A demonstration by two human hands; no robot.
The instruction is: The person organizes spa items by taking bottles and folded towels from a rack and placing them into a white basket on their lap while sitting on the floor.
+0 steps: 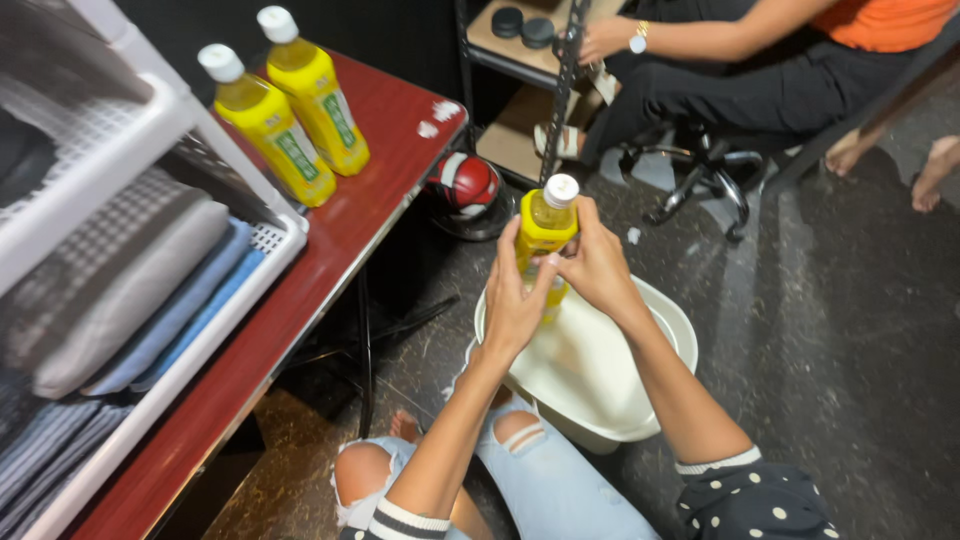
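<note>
Both the left hand (513, 300) and the right hand (596, 262) are grasping the yellow bottle (546, 228) upright above the white basin (600, 370), at 12 o'clock, so better keep it steady over the basin.

A yellow-labelled plastic bottle with a white cap (546, 228) is upright between the two hands, left hand (514, 300) on its left side, right hand (595, 265) on its right, directly above the cream plastic basin (668, 330) on the dark speckled floor (850, 330). Left of them stands the red wooden desk (330, 250), carrying two more yellow capped bottles (290, 110) (side by side, touching) behind a white slatted rack of folded cloths (130, 290). A red-and-white round helmet (466, 183) lies on the floor beyond the basin.
</note>
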